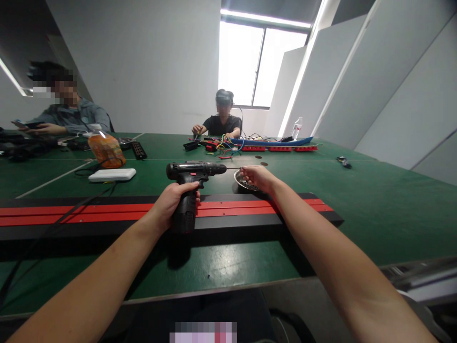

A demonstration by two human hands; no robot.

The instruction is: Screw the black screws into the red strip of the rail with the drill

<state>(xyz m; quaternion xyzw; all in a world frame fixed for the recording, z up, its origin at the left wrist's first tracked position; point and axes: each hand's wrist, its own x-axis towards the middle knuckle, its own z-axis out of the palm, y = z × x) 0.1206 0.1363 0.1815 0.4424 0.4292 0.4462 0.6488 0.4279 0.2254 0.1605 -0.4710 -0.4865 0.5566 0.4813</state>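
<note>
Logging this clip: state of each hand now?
Left hand: closed, holding the drill.
Right hand: closed at the end of the bit; what it pinches can't be told.

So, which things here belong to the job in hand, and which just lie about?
Apparently in use: drill in the left hand, bit at the right hand, metal bowl, long bar.
Likely lying about: orange bottle, white box, clear bottle.

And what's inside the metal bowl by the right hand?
Small dark pieces, possibly screws, lie in the metal bowl; the right hand hides its right part, so that side can't be seen.
</note>
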